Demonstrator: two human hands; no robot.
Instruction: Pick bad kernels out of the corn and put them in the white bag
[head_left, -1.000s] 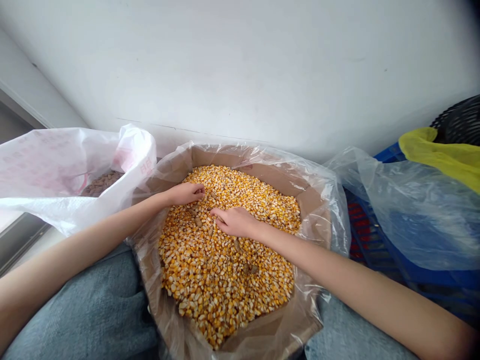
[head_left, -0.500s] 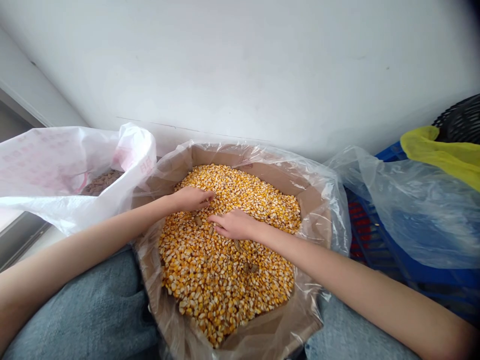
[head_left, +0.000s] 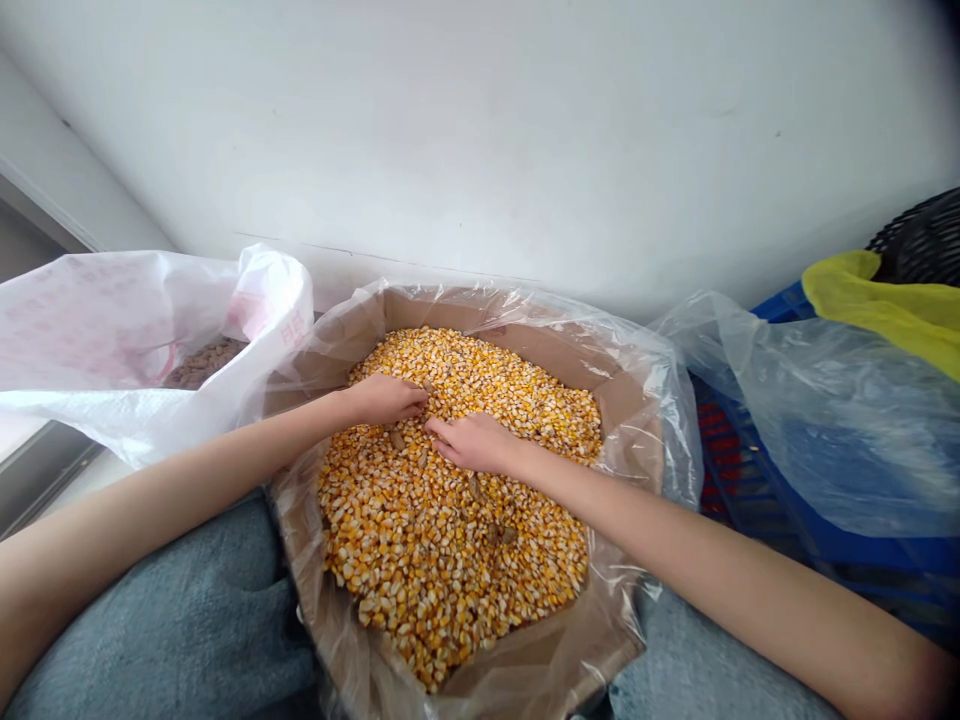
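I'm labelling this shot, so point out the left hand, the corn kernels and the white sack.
Left hand (head_left: 381, 398): head view, back of hand.
Corn kernels (head_left: 442, 565): head view, near part of heap.
White sack (head_left: 275, 290): head view, fold at its right rim.

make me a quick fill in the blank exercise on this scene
In the box, the left hand and the right hand reach among kernels of ____.
The white sack stands to the ____ of the box.
The sheer material beside the black basket is coloured ____.

Missing words: corn; left; yellow.
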